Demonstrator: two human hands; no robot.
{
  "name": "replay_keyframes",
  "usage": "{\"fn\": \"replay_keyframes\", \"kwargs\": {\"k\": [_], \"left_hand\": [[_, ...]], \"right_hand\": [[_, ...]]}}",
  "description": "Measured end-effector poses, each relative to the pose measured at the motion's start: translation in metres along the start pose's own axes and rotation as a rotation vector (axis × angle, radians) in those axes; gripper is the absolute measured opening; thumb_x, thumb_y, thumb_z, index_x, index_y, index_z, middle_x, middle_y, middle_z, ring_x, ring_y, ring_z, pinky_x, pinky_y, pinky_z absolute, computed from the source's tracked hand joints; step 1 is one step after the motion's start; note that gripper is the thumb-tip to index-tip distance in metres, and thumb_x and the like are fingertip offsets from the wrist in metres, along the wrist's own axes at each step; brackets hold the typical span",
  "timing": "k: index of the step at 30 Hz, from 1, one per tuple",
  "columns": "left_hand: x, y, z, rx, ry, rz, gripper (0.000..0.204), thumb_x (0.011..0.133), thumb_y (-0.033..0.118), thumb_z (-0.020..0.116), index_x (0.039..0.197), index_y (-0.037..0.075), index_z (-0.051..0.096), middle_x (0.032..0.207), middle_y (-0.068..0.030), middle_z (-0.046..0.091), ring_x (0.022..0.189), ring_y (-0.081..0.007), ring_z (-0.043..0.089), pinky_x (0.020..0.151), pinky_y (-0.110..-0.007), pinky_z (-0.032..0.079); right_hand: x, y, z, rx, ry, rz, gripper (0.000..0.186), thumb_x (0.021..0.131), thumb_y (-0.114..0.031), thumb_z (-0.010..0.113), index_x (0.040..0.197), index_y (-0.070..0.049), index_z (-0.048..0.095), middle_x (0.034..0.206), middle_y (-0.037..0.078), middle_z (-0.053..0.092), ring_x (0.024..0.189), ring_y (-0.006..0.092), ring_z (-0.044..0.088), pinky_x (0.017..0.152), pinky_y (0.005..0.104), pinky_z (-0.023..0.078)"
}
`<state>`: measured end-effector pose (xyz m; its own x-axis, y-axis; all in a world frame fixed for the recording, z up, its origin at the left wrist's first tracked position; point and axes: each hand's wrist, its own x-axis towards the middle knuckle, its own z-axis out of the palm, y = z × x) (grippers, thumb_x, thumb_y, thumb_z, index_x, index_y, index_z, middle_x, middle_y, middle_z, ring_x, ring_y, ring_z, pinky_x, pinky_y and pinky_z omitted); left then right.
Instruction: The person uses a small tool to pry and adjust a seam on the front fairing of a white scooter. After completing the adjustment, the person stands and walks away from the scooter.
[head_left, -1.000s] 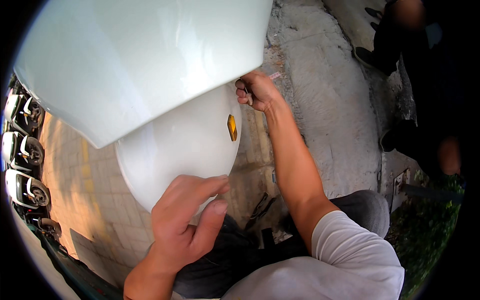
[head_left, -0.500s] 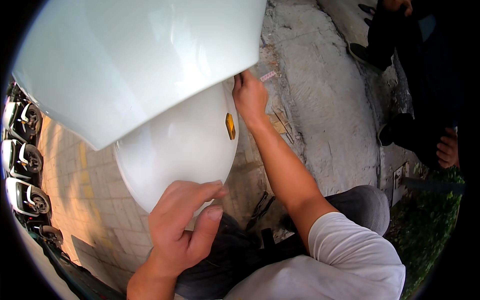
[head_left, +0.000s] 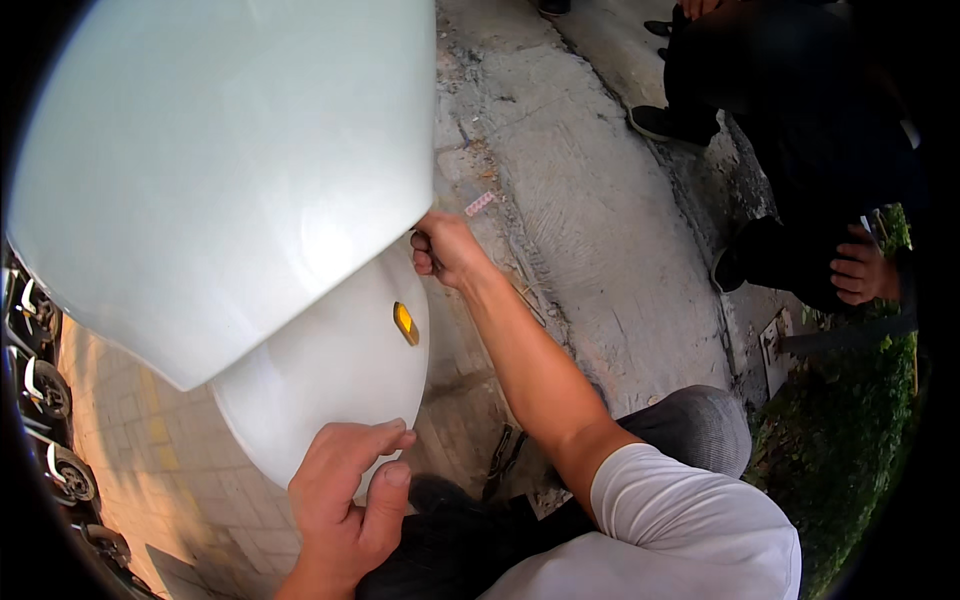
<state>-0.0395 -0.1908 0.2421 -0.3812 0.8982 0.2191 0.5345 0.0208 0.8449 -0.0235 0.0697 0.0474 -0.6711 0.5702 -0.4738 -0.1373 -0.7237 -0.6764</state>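
Note:
A large glossy pale-white car panel (head_left: 250,180) fills the upper left. Beneath its lower edge sits a second, rounded white car panel (head_left: 310,385), bearing an amber reflector (head_left: 405,324). My right hand (head_left: 447,248) is closed at the upper panel's lower right corner, its fingers curled. Part of the forefinger is hidden by the panel edge, and I cannot make out what is in the grip. In front of the lower panel, my left hand (head_left: 350,490) hovers with bent fingers and the thumb held apart. Nothing shows between them.
Broken concrete (head_left: 590,220) runs along the right, with a small pink strip (head_left: 480,204) lying on it. Dark pliers-like tools (head_left: 503,458) lie near my legs. People in dark clothes (head_left: 790,110) are at the upper right. Parked motorbikes (head_left: 50,400) line the left.
The whole view has shifted, so the panels and my right hand appear lower and further left. More of my right hand's curled fingers now show below the panel corner. My left hand keeps its bent pose.

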Motion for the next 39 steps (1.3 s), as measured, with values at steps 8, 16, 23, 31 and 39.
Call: {"fn": "replay_keyframes", "kwargs": {"k": [8,16,23,31,39], "left_hand": [[0.002,0.036,0.005,-0.006,-0.095,0.089,0.022,0.090,0.005,0.052,0.107,-0.005,0.062,0.093,-0.0154,0.066,0.085,-0.0264,0.063,0.079,-0.035,0.049],[-0.005,0.031,-0.002,0.007,-0.054,0.090,0.022,0.091,0.005,0.051,0.108,-0.006,0.061,0.093,-0.0161,0.066,0.085,-0.0263,0.063,0.079,-0.035,0.049],[-0.007,-0.001,0.000,-0.060,-0.014,0.013,0.024,0.090,0.013,0.056,0.107,-0.003,0.061,0.086,-0.0144,0.064,0.080,-0.0214,0.062,0.073,-0.030,0.048],[-0.007,0.001,-0.004,-0.031,-0.031,0.034,0.023,0.089,0.009,0.055,0.107,-0.005,0.061,0.086,-0.0152,0.065,0.080,-0.0219,0.063,0.072,-0.029,0.048],[-0.010,0.008,0.006,0.000,-0.009,-0.008,0.022,0.082,0.005,0.063,0.102,-0.003,0.064,0.085,-0.0120,0.068,0.075,-0.0246,0.063,0.070,-0.031,0.049]], "right_hand": [[-0.023,0.015,0.020,-1.153,0.445,-0.602,0.021,0.095,-0.022,0.047,0.103,-0.007,0.058,0.083,0.023,0.064,0.081,0.0428,0.060,0.070,0.0518,0.047],[-0.013,0.017,0.039,-1.076,0.528,-0.475,0.027,0.096,-0.028,0.046,0.095,-0.004,0.057,0.078,0.022,0.063,0.078,0.0409,0.061,0.069,0.0510,0.047],[0.007,-0.016,-0.018,0.110,-0.209,0.377,0.020,0.095,-0.024,0.045,0.078,-0.014,0.044,0.052,-0.007,0.024,0.040,0.0046,0.021,0.033,0.0208,0.013],[0.013,0.011,0.006,-0.427,0.044,-0.175,0.023,0.094,-0.026,0.052,0.088,-0.004,0.054,0.060,0.003,0.048,0.050,0.0204,0.047,0.044,0.0360,0.036],[-0.017,0.024,0.034,-1.119,0.513,-0.636,0.018,0.090,-0.017,0.052,0.092,-0.002,0.061,0.088,0.026,0.063,0.080,0.0443,0.060,0.067,0.0507,0.048]]}}
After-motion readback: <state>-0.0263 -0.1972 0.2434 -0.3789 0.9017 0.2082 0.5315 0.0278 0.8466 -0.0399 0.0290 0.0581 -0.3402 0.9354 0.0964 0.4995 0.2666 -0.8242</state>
